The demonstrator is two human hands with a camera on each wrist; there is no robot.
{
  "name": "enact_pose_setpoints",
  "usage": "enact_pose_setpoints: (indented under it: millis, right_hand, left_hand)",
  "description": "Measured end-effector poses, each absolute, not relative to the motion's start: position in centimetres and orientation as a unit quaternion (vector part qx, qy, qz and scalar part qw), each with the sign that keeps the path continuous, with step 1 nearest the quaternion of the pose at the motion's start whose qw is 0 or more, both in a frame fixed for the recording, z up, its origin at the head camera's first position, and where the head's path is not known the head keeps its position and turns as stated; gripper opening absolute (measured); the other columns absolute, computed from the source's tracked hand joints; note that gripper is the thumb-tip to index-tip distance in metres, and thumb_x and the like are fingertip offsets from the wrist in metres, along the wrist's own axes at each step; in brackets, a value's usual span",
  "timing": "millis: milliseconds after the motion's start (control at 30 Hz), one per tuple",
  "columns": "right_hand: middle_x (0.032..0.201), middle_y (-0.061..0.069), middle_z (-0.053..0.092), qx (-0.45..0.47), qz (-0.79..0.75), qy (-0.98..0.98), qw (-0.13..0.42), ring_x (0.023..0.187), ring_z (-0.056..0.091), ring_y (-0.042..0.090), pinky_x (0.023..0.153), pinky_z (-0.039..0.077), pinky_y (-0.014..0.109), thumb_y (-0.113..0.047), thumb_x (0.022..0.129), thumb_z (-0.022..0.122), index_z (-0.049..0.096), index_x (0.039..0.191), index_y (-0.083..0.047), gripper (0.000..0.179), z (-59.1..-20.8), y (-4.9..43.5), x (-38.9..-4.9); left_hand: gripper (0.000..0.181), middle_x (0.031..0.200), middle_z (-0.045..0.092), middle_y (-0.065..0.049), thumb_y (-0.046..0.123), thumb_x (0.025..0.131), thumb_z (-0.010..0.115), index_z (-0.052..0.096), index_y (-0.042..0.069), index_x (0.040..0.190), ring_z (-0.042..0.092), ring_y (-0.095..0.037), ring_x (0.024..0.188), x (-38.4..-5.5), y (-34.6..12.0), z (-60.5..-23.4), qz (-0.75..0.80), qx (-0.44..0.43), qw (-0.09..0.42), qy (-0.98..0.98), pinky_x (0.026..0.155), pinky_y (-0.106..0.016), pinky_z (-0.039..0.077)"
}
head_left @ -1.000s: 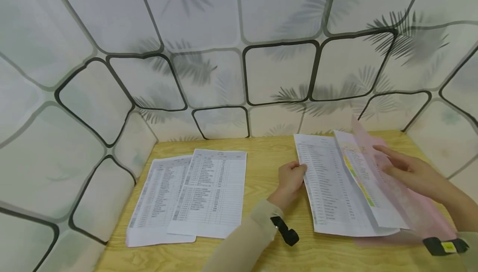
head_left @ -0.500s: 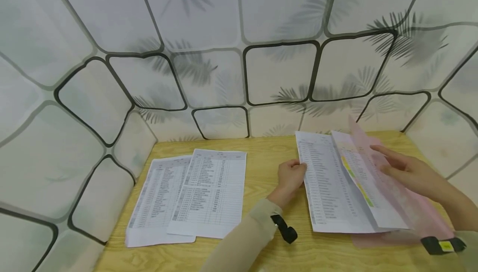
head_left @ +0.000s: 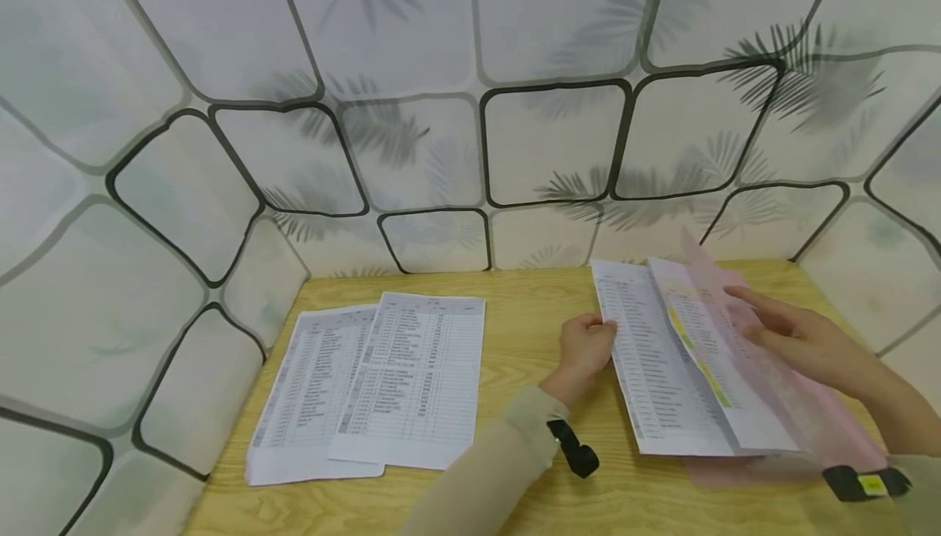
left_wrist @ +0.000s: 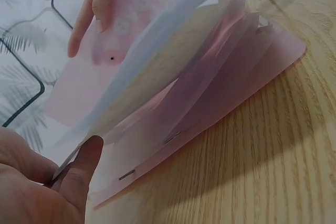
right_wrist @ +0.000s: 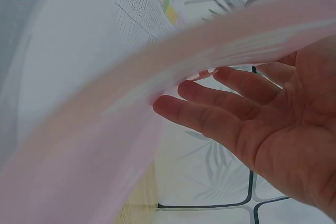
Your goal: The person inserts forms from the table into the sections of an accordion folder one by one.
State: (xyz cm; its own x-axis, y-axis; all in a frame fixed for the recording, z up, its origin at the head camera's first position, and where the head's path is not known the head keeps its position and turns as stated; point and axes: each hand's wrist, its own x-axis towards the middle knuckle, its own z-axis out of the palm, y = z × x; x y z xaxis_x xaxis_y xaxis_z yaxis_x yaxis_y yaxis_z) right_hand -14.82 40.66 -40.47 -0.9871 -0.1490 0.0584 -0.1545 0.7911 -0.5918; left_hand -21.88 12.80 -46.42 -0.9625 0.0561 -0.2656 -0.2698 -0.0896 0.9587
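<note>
In the head view my left hand [head_left: 584, 348] pinches the left edge of a printed sheet [head_left: 654, 372] between thumb and fingers. Beside it a second printed sheet [head_left: 709, 356], with a yellow-green highlighted column, stands partly raised. To the right is a translucent pink folder [head_left: 831, 413], its cover tilted up. My right hand [head_left: 809, 344] rests against that cover; in the right wrist view its nearly straight fingers [right_wrist: 199, 116] touch the pink plastic. The left wrist view shows several sheets fanned inside the folder [left_wrist: 278, 45]. The right thumb is hard to make out.
Two overlapping printed sheets lie on the left of the wooden table [head_left: 529, 307]: a back one [head_left: 316, 397] and a front one [head_left: 412, 381]. Patterned walls [head_left: 412, 152] enclose the table at the back and sides.
My left hand has shifted slightly right with the edge of the printed sheet, narrowing its spread. The right hand and the pink cover have drifted slightly left.
</note>
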Motion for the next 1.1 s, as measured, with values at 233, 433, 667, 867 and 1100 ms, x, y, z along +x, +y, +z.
enact_pose_setpoints:
  millis: [233,433,667,867,1100]
  right_hand:
    - [0.148,0.041,0.050,0.080,0.310,-0.947,0.001,0.110,0.038,-0.027,0.076,0.036,0.005,-0.023,0.105,0.066,0.035,0.166,-0.023,0.068,-40.3,40.6,-14.8]
    - [0.145,0.043,0.052,0.080,0.306,-0.949,0.002,0.109,0.039,-0.025,0.074,0.038,0.007,-0.023,0.105,0.067,0.036,0.165,-0.021,0.067,-40.3,40.5,-14.9]
    - [0.148,0.041,0.050,0.081,0.292,-0.953,0.004,0.126,0.062,0.035,0.075,0.037,0.006,-0.025,0.105,0.066,0.035,0.165,-0.022,0.068,-40.3,40.3,-15.1]
    - [0.148,0.042,0.049,0.082,0.293,-0.952,0.006,0.129,0.052,0.058,0.075,0.036,0.004,-0.024,0.105,0.066,0.036,0.165,-0.022,0.068,-40.2,40.3,-15.2]
    - [0.150,0.043,0.047,0.078,0.300,-0.951,-0.006,0.131,0.051,0.059,0.075,0.037,0.005,-0.025,0.106,0.065,0.033,0.166,-0.023,0.068,-40.1,40.3,-15.1]
  left_hand:
    - [0.013,0.093,0.080,-0.015,0.005,0.097,0.068,0.075,-0.002,0.107,0.074,-0.021,0.070,-21.7,13.5,-46.6,0.747,-0.078,0.117,0.650,0.047,-0.019,0.049]
    - [0.012,0.091,0.080,-0.014,0.004,0.097,0.068,0.075,-0.001,0.105,0.071,-0.019,0.066,-21.5,14.3,-46.6,0.748,-0.078,0.119,0.649,0.045,-0.017,0.044]
    - [0.017,0.088,0.079,-0.014,0.004,0.098,0.065,0.077,-0.003,0.108,0.070,-0.018,0.065,-21.5,14.4,-47.2,0.751,-0.069,0.123,0.645,0.047,-0.020,0.049]
    - [0.030,0.098,0.079,-0.021,-0.001,0.099,0.051,0.076,-0.005,0.115,0.074,-0.018,0.074,-22.0,13.5,-48.1,0.771,-0.022,0.189,0.608,0.062,-0.028,0.061]
    - [0.027,0.098,0.079,-0.025,0.002,0.105,0.055,0.073,-0.005,0.123,0.079,-0.038,0.089,-22.0,13.4,-48.6,0.759,-0.007,0.201,0.619,0.080,-0.048,0.066]
